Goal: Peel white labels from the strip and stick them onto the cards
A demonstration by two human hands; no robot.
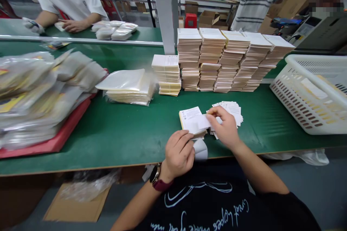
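Note:
Near the table's front edge lies a small stack of printed cards (191,118). My right hand (223,126) pinches a small white card (204,121) between thumb and fingers, over the right side of that stack. Just below the stack's front edge is my left hand (179,150), fingers curled together, close to the cards; what they grip, if anything, is hidden. A curled white paper (200,149) hangs at the table edge beside my left hand. Behind my right hand spreads a loose pile of white cards (231,111), partly covered by it.
Tall stacks of cards (210,48) line the back of the green table (121,126). At right stands a white plastic basket (306,115). Bagged packs (40,97) lie on a red tray (73,126) at left, near clear bags (127,85). Two people are across the table.

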